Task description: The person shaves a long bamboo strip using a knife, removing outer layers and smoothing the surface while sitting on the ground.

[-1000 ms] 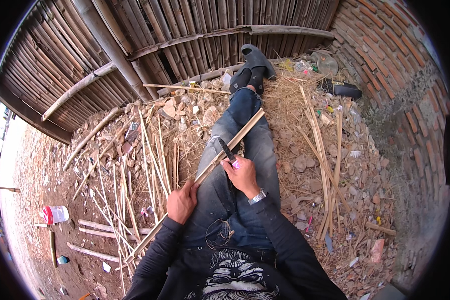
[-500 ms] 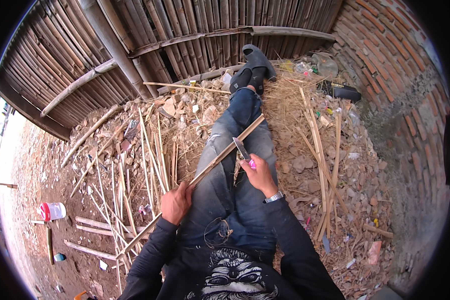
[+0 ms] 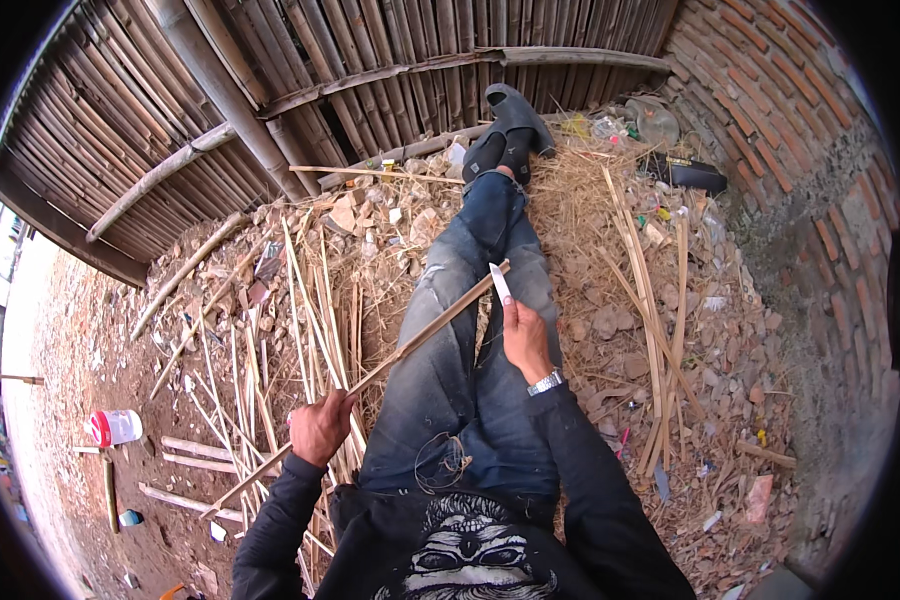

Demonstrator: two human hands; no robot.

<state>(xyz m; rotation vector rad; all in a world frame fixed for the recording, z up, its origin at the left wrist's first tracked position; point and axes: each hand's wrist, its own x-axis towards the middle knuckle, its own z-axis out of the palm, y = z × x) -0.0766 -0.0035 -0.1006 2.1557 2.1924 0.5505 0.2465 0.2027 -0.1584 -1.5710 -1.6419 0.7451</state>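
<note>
Outdr yard by the look: bamboo-slat wall [image 3: 400, 35] ahead, brick wall [image 3: 770, 130] on R, dirt gnd [image 3: 185, 540] w/ rubble [image 3: 344, 214] & straw [image 3: 572, 200].

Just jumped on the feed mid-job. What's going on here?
A person sits with their legs stretched out on littered ground. The left hand grips a long, narrow strip that slants up across the legs. The right hand holds a knife, its blade by the strip's far end; whether it is cutting, I can't tell. More loose strips lie on both sides.
</note>
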